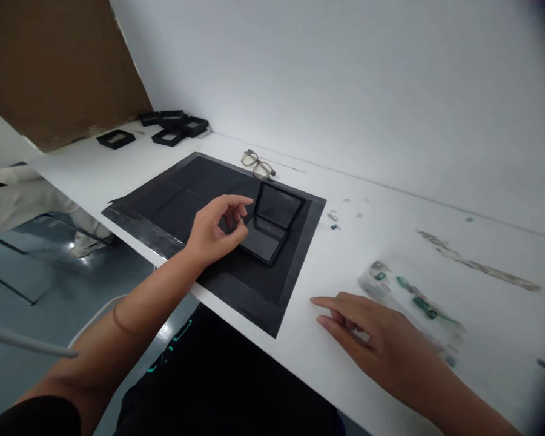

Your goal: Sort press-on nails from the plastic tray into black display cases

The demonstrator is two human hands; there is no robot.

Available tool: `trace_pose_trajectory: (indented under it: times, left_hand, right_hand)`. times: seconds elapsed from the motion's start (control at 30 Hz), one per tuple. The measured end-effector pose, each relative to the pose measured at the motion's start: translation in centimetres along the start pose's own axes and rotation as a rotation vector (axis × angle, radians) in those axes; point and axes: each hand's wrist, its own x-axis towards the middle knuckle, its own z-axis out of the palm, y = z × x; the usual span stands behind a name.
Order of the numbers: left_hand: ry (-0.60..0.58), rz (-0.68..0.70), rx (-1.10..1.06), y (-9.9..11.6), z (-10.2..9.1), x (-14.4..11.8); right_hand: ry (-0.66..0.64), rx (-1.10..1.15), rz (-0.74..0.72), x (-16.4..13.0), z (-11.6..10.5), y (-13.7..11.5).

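My left hand hovers over the black mat, its fingers curled loosely with a gap between thumb and index finger. Nothing shows in it. Just to its right, a small black hinged case lies open on the mat, with its framed lid tilted up; both halves have a dark, glassy panel. My right hand is low over the white table, index finger and thumb apart and holding nothing visible. Beside and partly behind it is a clear plastic bag with several small green pieces.
Eyeglasses rest at the mat's far edge. A small dark piece and clear bits lie right of the mat. Several black frames are stacked at the back left. Another person's leg shows beyond the table's left edge. A white wall stands behind.
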Motion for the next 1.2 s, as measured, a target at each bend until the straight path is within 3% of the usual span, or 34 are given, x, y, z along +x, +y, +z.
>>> trace_pose_trajectory:
  times: [0.53, 0.7, 0.9, 1.2]
  left_hand:
    - [0.011, 0.11, -0.015, 0.6, -0.2, 0.5]
    - [-0.024, 0.002, -0.014, 0.4, -0.1, 0.4]
    - [-0.199, -0.18, 0.012, -0.5, 0.2, -0.1]
    - [-0.286, -0.215, 0.193, -0.4, -0.4, 0.2]
  right_hand:
    - [0.013, -0.013, -0.02, -0.3, 0.1, 0.0]
    - [0.028, -0.025, -0.046, -0.2, 0.0, -0.2]
    - [0.042, -0.041, -0.053, -0.2, -0.2, -0.2]
    - [0.022, -0.039, -0.023, -0.1, 0.0, -0.1]
